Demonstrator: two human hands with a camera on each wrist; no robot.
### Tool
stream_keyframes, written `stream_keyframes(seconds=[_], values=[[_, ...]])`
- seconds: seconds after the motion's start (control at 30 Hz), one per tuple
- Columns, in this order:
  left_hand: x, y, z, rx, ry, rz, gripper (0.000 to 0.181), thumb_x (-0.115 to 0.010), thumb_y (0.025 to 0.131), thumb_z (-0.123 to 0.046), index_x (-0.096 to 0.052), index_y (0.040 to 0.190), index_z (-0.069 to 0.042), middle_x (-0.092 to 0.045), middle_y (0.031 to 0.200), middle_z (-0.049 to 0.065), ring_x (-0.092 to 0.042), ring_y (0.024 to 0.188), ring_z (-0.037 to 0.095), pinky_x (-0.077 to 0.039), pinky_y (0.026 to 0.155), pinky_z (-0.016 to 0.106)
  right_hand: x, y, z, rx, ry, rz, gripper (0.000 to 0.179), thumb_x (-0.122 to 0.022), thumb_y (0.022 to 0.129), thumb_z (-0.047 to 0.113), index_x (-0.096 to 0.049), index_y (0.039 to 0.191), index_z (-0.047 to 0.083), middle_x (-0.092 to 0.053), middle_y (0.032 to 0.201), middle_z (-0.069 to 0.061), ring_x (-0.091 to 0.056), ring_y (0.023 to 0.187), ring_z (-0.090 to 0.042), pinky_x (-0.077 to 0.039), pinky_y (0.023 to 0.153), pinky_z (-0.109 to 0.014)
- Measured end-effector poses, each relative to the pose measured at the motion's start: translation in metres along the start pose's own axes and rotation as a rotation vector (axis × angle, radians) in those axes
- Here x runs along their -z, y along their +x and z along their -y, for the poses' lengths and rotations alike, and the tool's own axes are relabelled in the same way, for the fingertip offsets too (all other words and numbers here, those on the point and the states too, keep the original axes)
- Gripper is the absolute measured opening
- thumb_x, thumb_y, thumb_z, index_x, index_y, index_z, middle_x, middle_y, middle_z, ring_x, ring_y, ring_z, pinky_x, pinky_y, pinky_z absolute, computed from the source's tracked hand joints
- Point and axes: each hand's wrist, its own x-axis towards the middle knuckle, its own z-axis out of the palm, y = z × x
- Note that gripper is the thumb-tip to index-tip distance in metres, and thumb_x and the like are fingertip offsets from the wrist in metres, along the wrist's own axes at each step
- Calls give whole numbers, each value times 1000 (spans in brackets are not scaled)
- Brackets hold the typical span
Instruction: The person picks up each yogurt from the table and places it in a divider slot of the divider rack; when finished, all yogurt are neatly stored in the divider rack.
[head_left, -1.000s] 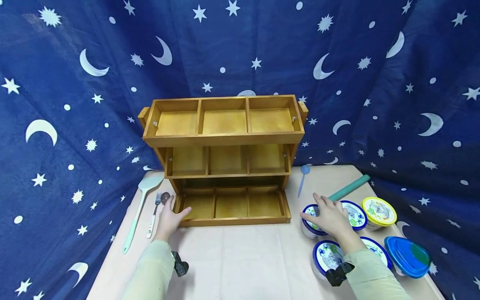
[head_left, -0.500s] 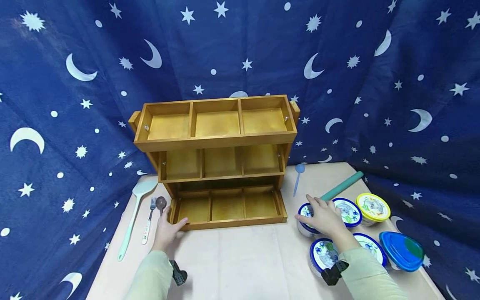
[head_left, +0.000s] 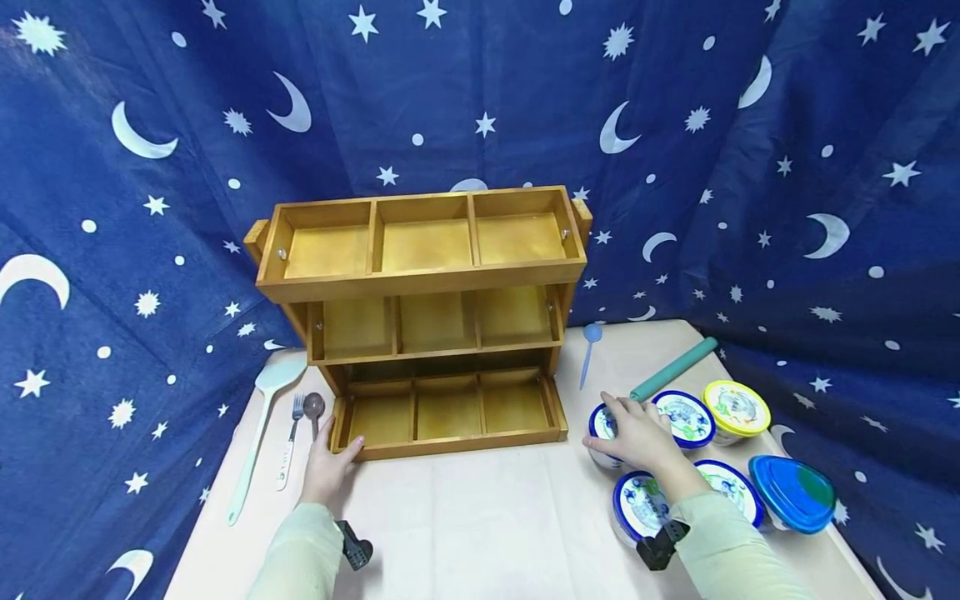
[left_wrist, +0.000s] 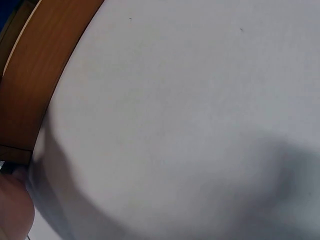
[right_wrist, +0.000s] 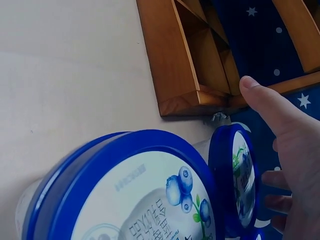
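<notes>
A three-tier wooden organizer box stands at the back, each tier divided into compartments. At the front left corner of its lowest tray is my left hand, thumb along the front board and fingers at the side, without a curled grip. In the left wrist view the hand shows only as a sliver beside the tray's corner. My right hand is spread over a blue-lidded tub, fingers relaxed and partly hiding it. Seen from the right wrist, the thumb is extended beside a blue-lidded tub.
More blue-lidded tubs, a yellow-lidded tub and a blue-lidded container stand right. A green rod and blue spoon lie behind. Leftward are a spatula, fork and brown spoon.
The head view has turned slightly, shifting the scene left. My left hand has come slightly nearer, its thumb now lower against the tray's front. The right hand stays over the tub.
</notes>
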Motion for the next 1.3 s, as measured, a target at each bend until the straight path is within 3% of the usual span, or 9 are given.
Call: stream_keyframes(seconds=[0.2,0.47,0.63,0.87,1.3], values=[[-1,2,4,-2,-33,-13,85,-67,87,-32,-16,149,-4,-19,151,24,-14,138,41,-14,113,50,-2,2,-3,-1,1,-27,106,-59,67,77,-36,143,7,-31,140,-31,-28,121,-53,-28,91,-67],[-2,0,3,-8,-35,-15,82,-66,89,-26,-15,149,-3,-18,151,24,-14,138,41,-14,113,51,-9,4,-9,-30,-5,25,112,-59,64,79,-31,145,8,-25,142,-34,-23,124,-56,-24,95,-71],[-2,-1,2,20,-32,3,83,-64,90,-28,-11,150,-5,-15,152,24,-13,138,41,-13,113,52,-7,5,-10,-53,5,36,116,-59,62,81,-30,145,4,-24,142,-37,-22,124,-56,-23,96,-71],[-2,-3,-3,5,-38,-9,80,-63,90,-23,-13,149,-1,-15,151,25,-13,138,42,-12,113,51,-7,5,-13,-44,-19,46,110,-68,65,71,-31,144,4,-29,140,-37,-25,122,-57,-24,96,-71],[-3,-4,-6,15,-34,-8,78,-61,92,-22,-12,149,-1,-15,152,25,-13,138,40,-11,114,50,-9,4,-13,-79,12,99,110,-78,63,57,-29,145,3,-22,140,-39,-19,121,-60,-24,91,-76]])
